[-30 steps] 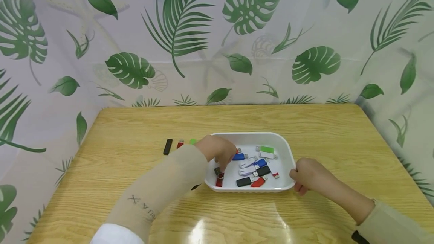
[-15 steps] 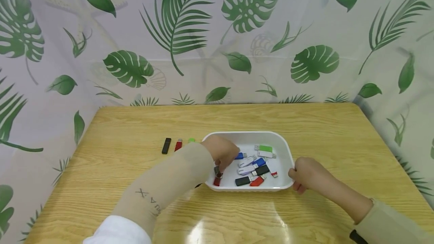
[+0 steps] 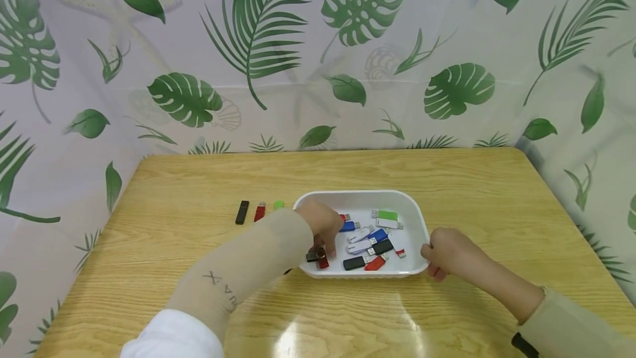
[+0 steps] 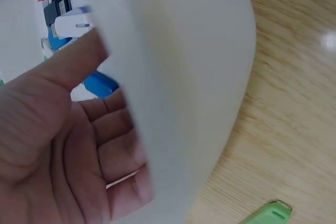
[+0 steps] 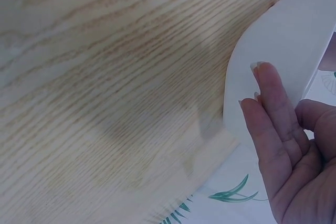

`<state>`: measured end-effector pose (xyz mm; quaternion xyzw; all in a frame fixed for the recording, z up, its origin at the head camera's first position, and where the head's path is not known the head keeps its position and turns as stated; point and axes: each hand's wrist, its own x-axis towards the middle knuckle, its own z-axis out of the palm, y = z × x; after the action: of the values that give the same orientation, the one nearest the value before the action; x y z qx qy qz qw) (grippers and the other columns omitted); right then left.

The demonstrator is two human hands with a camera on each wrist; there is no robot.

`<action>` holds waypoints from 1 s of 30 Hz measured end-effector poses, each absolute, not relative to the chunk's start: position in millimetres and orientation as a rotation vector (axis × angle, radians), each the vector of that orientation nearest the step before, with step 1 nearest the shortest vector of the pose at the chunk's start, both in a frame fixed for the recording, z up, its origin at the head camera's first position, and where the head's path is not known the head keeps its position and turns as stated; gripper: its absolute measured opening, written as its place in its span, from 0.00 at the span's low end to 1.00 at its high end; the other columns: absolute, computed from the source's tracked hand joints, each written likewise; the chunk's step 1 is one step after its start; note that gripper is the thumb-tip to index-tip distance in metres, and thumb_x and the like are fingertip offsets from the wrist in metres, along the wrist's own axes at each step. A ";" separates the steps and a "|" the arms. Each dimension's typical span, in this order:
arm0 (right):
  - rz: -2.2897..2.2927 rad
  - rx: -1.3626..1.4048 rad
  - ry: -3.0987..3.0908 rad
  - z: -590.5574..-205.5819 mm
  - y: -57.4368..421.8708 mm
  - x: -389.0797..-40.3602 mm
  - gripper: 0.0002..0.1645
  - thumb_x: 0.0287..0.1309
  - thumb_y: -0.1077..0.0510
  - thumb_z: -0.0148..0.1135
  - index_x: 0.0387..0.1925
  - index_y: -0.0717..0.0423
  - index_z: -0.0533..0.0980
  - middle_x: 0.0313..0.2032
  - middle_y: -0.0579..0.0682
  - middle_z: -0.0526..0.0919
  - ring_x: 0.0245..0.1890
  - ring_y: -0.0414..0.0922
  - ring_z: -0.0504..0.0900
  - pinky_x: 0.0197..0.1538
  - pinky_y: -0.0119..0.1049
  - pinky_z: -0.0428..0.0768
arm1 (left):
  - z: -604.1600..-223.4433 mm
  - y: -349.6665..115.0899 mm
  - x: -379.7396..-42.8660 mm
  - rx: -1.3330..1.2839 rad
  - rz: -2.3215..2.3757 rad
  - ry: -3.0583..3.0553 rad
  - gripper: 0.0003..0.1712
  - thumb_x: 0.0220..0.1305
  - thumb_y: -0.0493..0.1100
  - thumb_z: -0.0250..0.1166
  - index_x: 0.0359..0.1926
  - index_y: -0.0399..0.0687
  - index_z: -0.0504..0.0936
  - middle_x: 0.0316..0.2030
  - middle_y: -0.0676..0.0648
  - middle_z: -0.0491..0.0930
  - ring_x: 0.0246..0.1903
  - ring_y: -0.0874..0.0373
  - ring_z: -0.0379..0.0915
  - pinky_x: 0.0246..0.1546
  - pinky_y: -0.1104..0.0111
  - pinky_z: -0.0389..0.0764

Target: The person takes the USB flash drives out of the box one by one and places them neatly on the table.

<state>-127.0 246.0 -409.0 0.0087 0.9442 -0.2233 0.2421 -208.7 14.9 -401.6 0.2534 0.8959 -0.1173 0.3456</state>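
A white plastic tray [image 3: 362, 275] holds several USB sticks, among them a green one [image 3: 387, 215], a blue one [image 3: 379, 235] and a black one [image 3: 354, 263]. My left hand [image 3: 320, 222] reaches into its left end, fingers bent down, and pinches a dark USB stick [image 3: 312, 257] with a round metal part, over a red USB stick [image 3: 324, 263]. The tray wall [image 4: 178, 77] hides those fingertips in the left wrist view. With thumb and fingers my right hand [image 3: 447, 250] grips the tray's right end; two fingers [image 5: 273, 95] lie along its outer wall.
Left of the tray, a black USB stick [image 3: 242, 212], a red stick [image 3: 260, 212] and a green stick [image 3: 279, 205] lie in a row on the wooden table [image 3: 189, 181]. A leaf-patterned cloth [image 3: 298, 98] hangs behind the table.
The dark USB stick has turned from lengthwise to crosswise under my left hand, over the red one. My left hand has shifted slightly; my right hand keeps its grip on the tray.
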 end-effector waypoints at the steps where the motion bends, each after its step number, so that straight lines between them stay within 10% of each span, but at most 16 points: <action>1: -0.610 0.025 2.581 -409.0 246.0 -127.0 0.15 0.59 0.64 0.48 0.19 0.63 0.73 0.15 0.49 0.78 0.15 0.41 0.80 0.25 0.35 0.78 | -401.3 15.4 -207.3 0.681 -0.315 2.336 0.16 0.50 0.55 0.73 0.31 0.54 0.78 0.24 0.54 0.77 0.24 0.62 0.70 0.28 0.71 0.68; 17: -0.626 0.040 2.563 -410.6 245.4 -126.5 0.16 0.60 0.64 0.49 0.18 0.62 0.74 0.15 0.50 0.79 0.16 0.41 0.80 0.25 0.35 0.78 | -407.7 22.1 -208.5 0.806 -0.369 2.367 0.13 0.54 0.33 0.67 0.40 0.49 0.77 0.33 0.50 0.75 0.32 0.59 0.70 0.26 0.71 0.74; 30: -0.606 0.055 2.574 -409.1 244.0 -125.4 0.16 0.61 0.63 0.49 0.19 0.63 0.74 0.15 0.49 0.79 0.16 0.42 0.80 0.26 0.35 0.78 | -408.9 21.0 -205.9 0.758 -0.381 2.427 0.25 0.48 0.46 0.75 0.48 0.50 0.79 0.48 0.52 0.80 0.48 0.60 0.73 0.54 0.68 0.72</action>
<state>-125.4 244.0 -409.1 0.0200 0.9433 -0.2220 0.2458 -205.9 21.0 -408.9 0.2829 0.9059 -0.1420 0.2813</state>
